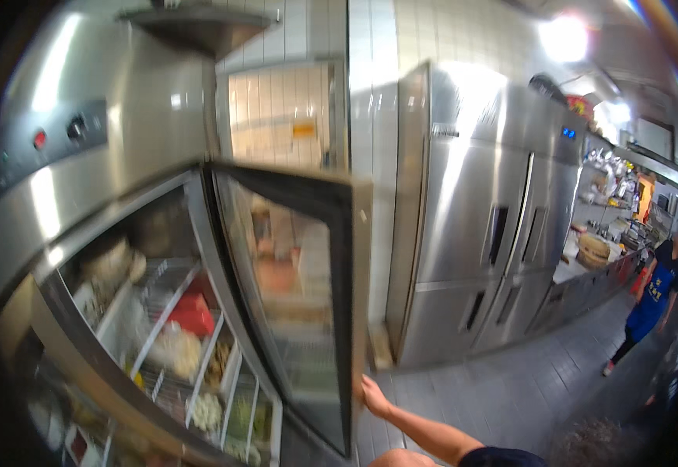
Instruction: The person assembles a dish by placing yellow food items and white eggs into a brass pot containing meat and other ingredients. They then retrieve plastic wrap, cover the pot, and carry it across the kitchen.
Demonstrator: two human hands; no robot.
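A glass-fronted fridge door (284, 311) with a dark inner frame stands swung open in front of me. My right hand (375, 397) is closed on the outer edge of this door, its arm reaching in from the lower right; the fingertips are partly hidden by the edge. To the left, the open fridge (133, 307) shows white wire racks. On them lie a red bag (192, 313), a bag of pale food (177, 350), and white food pieces (206, 411). Green contents (249, 416) sit nearest the hinge side. My left hand is out of view.
A tall steel refrigerator (479, 226) with several doors stands against the tiled wall. Beyond it runs a counter with a round wooden steamer (592, 251). A person in a blue apron (653, 294) stands on the grey tiled floor (525, 389) at the far right.
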